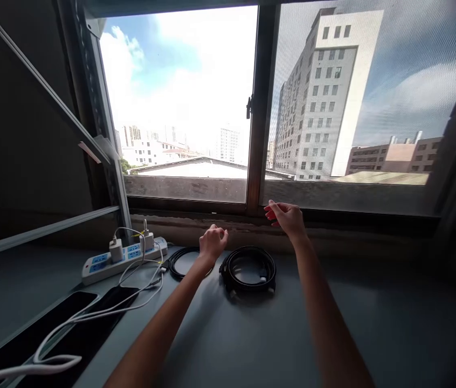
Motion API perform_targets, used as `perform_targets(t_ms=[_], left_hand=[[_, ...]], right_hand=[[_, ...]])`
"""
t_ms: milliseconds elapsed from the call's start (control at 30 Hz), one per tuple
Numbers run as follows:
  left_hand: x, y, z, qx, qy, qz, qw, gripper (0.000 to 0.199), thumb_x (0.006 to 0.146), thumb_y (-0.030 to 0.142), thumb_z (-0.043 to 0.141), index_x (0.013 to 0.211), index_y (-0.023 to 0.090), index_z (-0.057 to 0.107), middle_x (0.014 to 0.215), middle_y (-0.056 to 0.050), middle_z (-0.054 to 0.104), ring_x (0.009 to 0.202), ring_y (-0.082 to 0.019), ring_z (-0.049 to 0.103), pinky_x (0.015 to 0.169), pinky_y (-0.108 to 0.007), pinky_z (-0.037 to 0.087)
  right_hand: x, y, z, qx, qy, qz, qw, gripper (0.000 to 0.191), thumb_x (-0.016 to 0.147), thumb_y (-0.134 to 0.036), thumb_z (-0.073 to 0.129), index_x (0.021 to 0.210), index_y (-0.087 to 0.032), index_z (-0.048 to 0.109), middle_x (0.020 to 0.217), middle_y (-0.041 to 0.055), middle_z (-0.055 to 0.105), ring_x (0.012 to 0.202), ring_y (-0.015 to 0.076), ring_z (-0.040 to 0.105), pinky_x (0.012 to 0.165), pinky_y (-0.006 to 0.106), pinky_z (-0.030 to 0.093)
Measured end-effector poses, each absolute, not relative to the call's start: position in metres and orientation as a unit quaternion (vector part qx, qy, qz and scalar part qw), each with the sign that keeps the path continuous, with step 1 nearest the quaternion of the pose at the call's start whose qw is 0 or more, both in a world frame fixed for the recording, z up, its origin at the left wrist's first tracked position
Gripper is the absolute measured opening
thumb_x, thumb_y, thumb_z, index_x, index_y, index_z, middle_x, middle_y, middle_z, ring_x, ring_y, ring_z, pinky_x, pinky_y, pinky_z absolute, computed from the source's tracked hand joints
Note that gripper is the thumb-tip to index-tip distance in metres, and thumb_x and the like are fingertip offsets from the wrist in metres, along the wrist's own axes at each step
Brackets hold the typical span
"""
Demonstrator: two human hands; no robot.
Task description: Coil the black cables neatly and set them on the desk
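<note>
My left hand (212, 242) is raised above the desk with its fingers curled in. What it holds, if anything, is hidden. Higher up and to the right, in front of the window sill, my right hand (288, 218) has bent, slightly parted fingers with red nails, and no object shows in it. Between and below the hands, a thick black cable coil (248, 286) with metal-ended plugs lies on the desk. A thinner black cable coil (176, 268) lies behind my left hand and wrist, which partly cover it.
To the left, a white power strip (90, 276) with blue sockets carries two white chargers. White cables (109, 311) run across two dark flat panels (102, 323). A metal frame (46, 229) stands at the left. The window (255, 134) rises behind the grey desk (252, 345).
</note>
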State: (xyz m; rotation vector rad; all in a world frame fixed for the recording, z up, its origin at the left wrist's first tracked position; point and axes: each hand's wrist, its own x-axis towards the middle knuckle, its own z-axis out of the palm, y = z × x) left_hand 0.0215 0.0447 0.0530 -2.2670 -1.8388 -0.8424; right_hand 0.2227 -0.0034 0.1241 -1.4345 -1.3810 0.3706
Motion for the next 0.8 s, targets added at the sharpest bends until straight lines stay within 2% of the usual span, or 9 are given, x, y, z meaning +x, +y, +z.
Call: perform_targets(t_ms=[100,167,233,333,433,533,667,800], left_hand=[[0.026,0.044,0.046,-0.776,-0.581,-0.244,0.039,0.04,0.092,0.038,0.032,0.094,0.02,0.067,0.103,-0.008,0.06,0.091,-0.021,0.06,0.072,-0.027,0.043],[0.033,0.042,0.037,-0.811,-0.544,-0.214,0.022,0.037,0.092,0.037,0.034,0.108,0.024,0.064,0.111,-0.007,0.06,0.099,-0.021,0.058,0.079,-0.028,0.043],[0.042,0.038,0.026,-0.846,-0.503,-0.18,0.003,0.039,0.091,0.039,0.038,0.124,0.027,0.054,0.124,-0.005,0.056,0.111,-0.021,0.053,0.088,-0.029,0.041],[0.054,0.033,0.011,-0.87,-0.472,-0.14,-0.017,0.051,0.089,0.041,0.04,0.138,0.026,0.036,0.142,-0.006,0.04,0.125,-0.026,0.041,0.098,-0.036,0.035],[0.059,0.03,0.004,-0.872,-0.474,-0.122,-0.02,0.054,0.091,0.038,0.035,0.142,0.021,0.029,0.147,-0.009,0.029,0.131,-0.03,0.032,0.101,-0.043,0.031],[0.059,0.029,0.002,-0.872,-0.476,-0.116,-0.016,0.054,0.092,0.036,0.033,0.143,0.018,0.027,0.148,-0.011,0.027,0.132,-0.031,0.03,0.103,-0.044,0.029],[0.059,0.031,0.0,-0.873,-0.476,-0.108,-0.009,0.058,0.089,0.035,0.037,0.143,0.017,0.025,0.148,-0.011,0.027,0.13,-0.031,0.031,0.102,-0.045,0.029],[0.059,0.033,-0.002,-0.875,-0.473,-0.107,-0.002,0.061,0.088,0.036,0.039,0.143,0.017,0.023,0.147,-0.011,0.029,0.128,-0.03,0.034,0.101,-0.044,0.031]], right_hand=[[0.223,0.003,0.11,-0.635,-0.596,0.229,0.436,0.023,0.085,-0.031,0.057,0.082,-0.012,0.069,0.076,0.0078,0.069,0.069,0.0157,0.066,0.047,0.015,0.046],[0.221,0.008,0.098,-0.653,-0.605,0.286,0.355,0.013,0.08,-0.024,0.065,0.078,-0.012,0.069,0.071,0.0059,0.069,0.061,0.0152,0.065,0.047,0.017,0.047],[0.217,0.012,0.087,-0.671,-0.603,0.328,0.28,0.01,0.079,-0.021,0.066,0.08,-0.011,0.067,0.071,0.0039,0.068,0.058,0.0138,0.064,0.051,0.02,0.049],[0.21,0.02,0.072,-0.708,-0.585,0.343,0.198,0.014,0.085,-0.023,0.06,0.089,-0.01,0.063,0.079,0.003,0.065,0.066,0.012,0.063,0.06,0.025,0.052],[0.208,0.025,0.063,-0.738,-0.568,0.331,0.153,0.017,0.089,-0.026,0.056,0.097,-0.011,0.06,0.093,0.0047,0.062,0.078,0.0135,0.061,0.069,0.03,0.053],[0.209,0.024,0.063,-0.74,-0.567,0.34,0.121,0.019,0.09,-0.026,0.054,0.101,-0.012,0.058,0.098,0.0056,0.06,0.082,0.0145,0.06,0.07,0.031,0.052],[0.208,0.015,0.076,-0.735,-0.563,0.37,0.076,0.02,0.091,-0.029,0.053,0.098,-0.011,0.059,0.091,0.0046,0.061,0.076,0.0128,0.06,0.066,0.029,0.052],[0.207,0.008,0.091,-0.735,-0.563,0.371,0.07,0.026,0.093,-0.034,0.048,0.091,-0.01,0.06,0.085,0.0041,0.062,0.07,0.0112,0.06,0.064,0.026,0.051]])
